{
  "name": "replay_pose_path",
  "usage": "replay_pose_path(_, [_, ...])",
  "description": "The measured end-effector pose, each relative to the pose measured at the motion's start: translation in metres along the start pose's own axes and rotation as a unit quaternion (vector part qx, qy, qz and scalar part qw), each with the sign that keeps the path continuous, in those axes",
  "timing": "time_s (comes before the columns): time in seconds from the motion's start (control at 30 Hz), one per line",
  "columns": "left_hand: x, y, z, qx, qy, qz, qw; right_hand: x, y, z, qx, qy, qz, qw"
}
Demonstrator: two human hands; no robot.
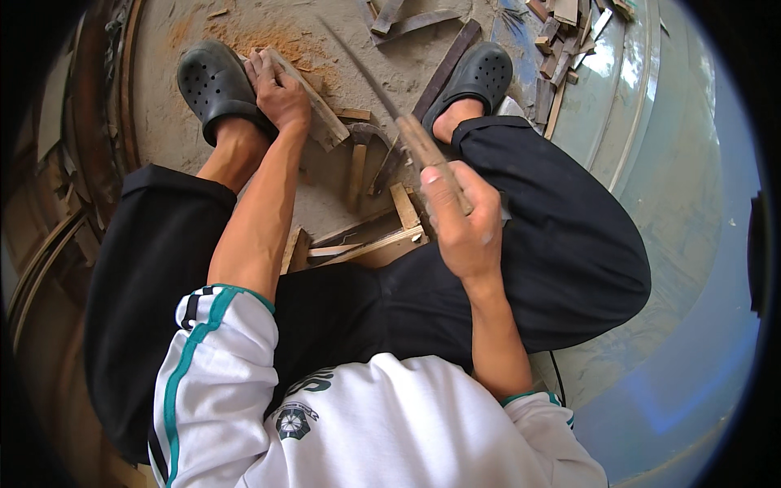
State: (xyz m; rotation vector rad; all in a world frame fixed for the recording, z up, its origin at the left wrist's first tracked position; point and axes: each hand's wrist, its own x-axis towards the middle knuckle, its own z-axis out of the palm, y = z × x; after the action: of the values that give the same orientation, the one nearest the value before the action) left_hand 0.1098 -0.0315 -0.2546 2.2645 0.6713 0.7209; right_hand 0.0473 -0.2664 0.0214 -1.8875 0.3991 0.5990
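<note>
My left hand (281, 93) grips a light wooden piece (313, 106) beside my left shoe (213, 81), its fingers bent over the far end. In my right hand (468, 215) is a long-bladed tool (423, 146), held by its worn wooden handle. Its thin dark blade slants up and to the left, away from me, above the ground. The blade is slim from this angle and slightly smeared, so I cannot tell whether it has teeth. It is apart from the wooden piece. My right thumb lies along the handle.
Orange sawdust (281, 37) covers the ground near my left shoe. Between my legs stands a wooden frame (366, 244) with offcuts around it. A dark strip of wood (446, 69) lies by my right shoe (480, 77). Wood scraps (561, 41) are piled at the far right.
</note>
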Motion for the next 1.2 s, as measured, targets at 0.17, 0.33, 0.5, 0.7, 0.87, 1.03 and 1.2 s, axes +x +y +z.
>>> replay_pose_path(0.17, [0.002,0.001,0.001,0.002,-0.007,-0.007,1.000,0.024,0.027,0.013,-0.034,0.053,-0.047,0.997])
replay_pose_path(0.33, [0.001,0.002,0.001,0.008,-0.003,-0.012,1.000,0.026,0.030,0.030,-0.050,0.055,-0.053,0.996])
replay_pose_path(0.5, [0.002,0.001,0.003,0.012,0.003,-0.014,1.000,0.024,0.030,0.030,-0.060,0.023,-0.044,0.997])
replay_pose_path(0.7, [0.000,0.002,0.003,0.018,0.003,-0.014,1.000,0.012,0.025,0.023,-0.069,-0.016,-0.087,0.994])
replay_pose_path(0.87, [0.000,0.002,0.003,0.026,0.010,-0.005,1.000,-0.015,0.014,0.011,-0.070,-0.047,-0.102,0.991])
replay_pose_path(1.03, [0.000,0.001,0.004,0.021,0.016,0.001,1.000,-0.040,0.012,0.004,-0.060,-0.062,-0.078,0.993])
replay_pose_path(1.2, [0.001,0.000,0.003,0.015,0.014,-0.005,1.000,-0.049,0.011,-0.002,-0.053,-0.082,-0.054,0.994])
